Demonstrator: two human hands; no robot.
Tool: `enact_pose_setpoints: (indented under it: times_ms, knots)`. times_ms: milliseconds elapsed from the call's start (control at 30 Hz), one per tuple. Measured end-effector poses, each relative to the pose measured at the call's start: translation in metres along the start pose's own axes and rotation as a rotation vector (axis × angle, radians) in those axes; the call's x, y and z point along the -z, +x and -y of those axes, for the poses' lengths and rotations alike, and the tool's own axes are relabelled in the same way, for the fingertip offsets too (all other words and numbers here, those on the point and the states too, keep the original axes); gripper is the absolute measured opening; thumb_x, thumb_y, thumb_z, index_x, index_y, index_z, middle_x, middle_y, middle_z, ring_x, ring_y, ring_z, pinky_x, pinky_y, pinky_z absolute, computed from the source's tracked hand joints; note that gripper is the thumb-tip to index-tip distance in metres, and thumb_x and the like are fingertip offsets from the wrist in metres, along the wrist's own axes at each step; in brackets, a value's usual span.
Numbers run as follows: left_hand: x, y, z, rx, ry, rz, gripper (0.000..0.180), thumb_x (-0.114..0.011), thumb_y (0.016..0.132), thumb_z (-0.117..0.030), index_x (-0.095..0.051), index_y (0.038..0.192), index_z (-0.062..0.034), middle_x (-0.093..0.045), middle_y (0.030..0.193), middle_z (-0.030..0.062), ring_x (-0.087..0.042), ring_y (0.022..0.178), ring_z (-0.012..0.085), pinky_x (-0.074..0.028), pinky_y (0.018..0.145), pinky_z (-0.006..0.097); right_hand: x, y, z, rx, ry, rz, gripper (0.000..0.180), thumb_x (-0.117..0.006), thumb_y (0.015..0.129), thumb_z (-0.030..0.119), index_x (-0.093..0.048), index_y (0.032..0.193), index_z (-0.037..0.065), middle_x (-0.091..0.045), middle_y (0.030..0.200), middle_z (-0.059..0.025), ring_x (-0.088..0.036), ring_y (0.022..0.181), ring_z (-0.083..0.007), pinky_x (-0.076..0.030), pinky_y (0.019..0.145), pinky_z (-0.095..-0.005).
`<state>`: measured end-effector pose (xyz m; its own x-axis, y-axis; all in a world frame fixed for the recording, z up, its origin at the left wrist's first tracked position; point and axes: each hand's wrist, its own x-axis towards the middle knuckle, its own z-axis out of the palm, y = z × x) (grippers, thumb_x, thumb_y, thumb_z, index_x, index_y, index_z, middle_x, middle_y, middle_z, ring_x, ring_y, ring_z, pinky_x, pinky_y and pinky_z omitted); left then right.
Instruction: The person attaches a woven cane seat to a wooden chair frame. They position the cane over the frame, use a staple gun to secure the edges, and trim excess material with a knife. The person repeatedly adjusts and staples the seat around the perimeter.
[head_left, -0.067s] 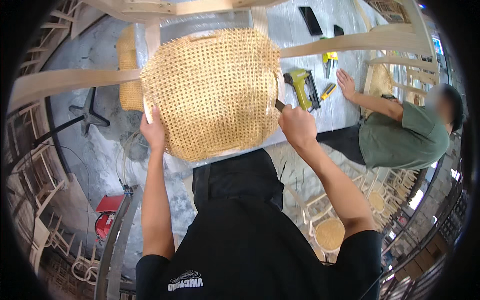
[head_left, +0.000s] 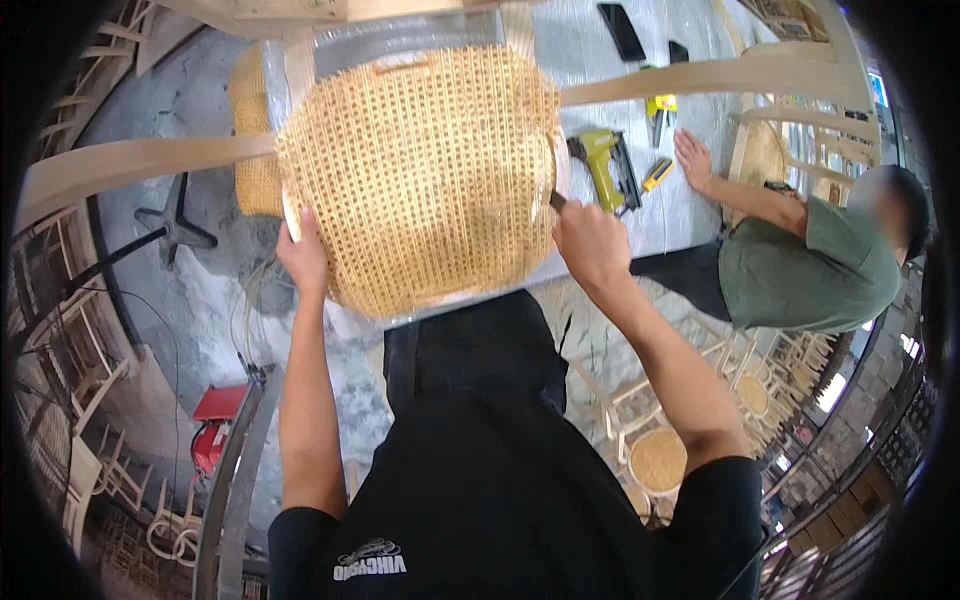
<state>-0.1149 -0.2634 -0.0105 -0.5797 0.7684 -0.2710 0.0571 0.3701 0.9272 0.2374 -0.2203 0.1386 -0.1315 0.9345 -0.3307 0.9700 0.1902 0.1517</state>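
A woven cane chair seat with frayed edges lies in front of me, on a pale wooden chair frame. My left hand grips the seat's left edge, thumb on top and fingers mostly hidden beneath. At the right edge, my right hand is closed round a dark flat-bladed tool, whose handle is hidden in the fist. The blade's tip meets the border of the cane; its exact depth I cannot tell. Right of that hand lies a green staple gun.
On the plastic-covered table are a yellow-handled cutter, a yellow-and-black tool and a phone. A co-worker's hand rests at right. A red machine stands lower left; chairs stand lower right.
The whole view has shifted slightly. Both hands keep their holds, and the blade stays at the seat's right border.
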Motion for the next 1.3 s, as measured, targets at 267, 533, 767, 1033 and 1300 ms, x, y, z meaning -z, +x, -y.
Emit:
enact_pose_setpoints:
  times_ms: [267, 533, 767, 1033, 1300]
  knots:
    - [0.003, 0.007, 0.002, 0.020, 0.268, -0.064, 0.050, -0.069, 0.094, -0.040, -0.068, 0.115, 0.0060, -0.072, 0.093, 0.0110, -0.062, 0.081, 0.0153, -0.050, 0.076, 0.033, 0.047, 0.037, -0.012, 0.030, 0.096, 0.114, 0.021, -0.061, 0.083, 0.016, -0.074, 0.093, 0.003, -0.071, 0.093, -0.0223, -0.071, 0.089, -0.0401, -0.058, 0.077, -0.0473]
    - [-0.003, -0.002, -0.008, -0.037, 0.173, -0.076, 0.048, -0.067, 0.093, -0.042, -0.070, 0.106, 0.0035, -0.072, 0.089, 0.0185, -0.067, 0.081, 0.0240, -0.051, 0.078, 0.038, -0.073, -0.022, -0.105, -0.356, 0.776, -0.414, 0.037, -0.064, 0.095, 0.036, -0.066, 0.106, 0.001, -0.069, 0.090, -0.0239, -0.068, 0.086, -0.0389, -0.052, 0.075, -0.0440]
    - [0.009, -0.004, 0.002, 0.003, 0.221, -0.123, 0.052, -0.068, 0.092, -0.045, -0.069, 0.116, 0.0018, -0.073, 0.101, 0.0205, -0.070, 0.093, 0.0258, -0.051, 0.084, 0.037, -0.163, -0.009, -0.096, -0.185, 0.547, -0.319, 0.038, -0.071, 0.089, 0.029, -0.064, 0.111, 0.000, -0.055, 0.116, -0.0215, -0.051, 0.109, -0.0409, -0.041, 0.095, -0.0502]
    - [0.001, -0.002, -0.005, 0.032, 0.233, -0.145, 0.061, -0.070, 0.088, -0.051, -0.068, 0.117, 0.0029, -0.073, 0.100, 0.0157, -0.068, 0.090, 0.0219, -0.052, 0.084, 0.035, -0.138, 0.079, -0.142, -0.091, 0.407, -0.096, 0.061, -0.081, 0.078, 0.022, -0.042, 0.121, 0.001, -0.066, 0.101, -0.0264, -0.065, 0.096, -0.0457, -0.048, 0.082, -0.0566]
    - [0.004, -0.005, -0.004, 0.122, 0.279, -0.142, 0.060, -0.069, 0.090, -0.050, -0.068, 0.118, 0.0025, -0.074, 0.100, 0.0144, -0.068, 0.091, 0.0209, -0.052, 0.084, 0.035, -0.090, 0.080, -0.174, -0.325, 1.199, 0.156, 0.042, -0.075, 0.083, 0.014, -0.047, 0.112, 0.003, -0.062, 0.076, -0.0082, -0.062, 0.060, -0.0215, -0.052, 0.058, -0.0373]
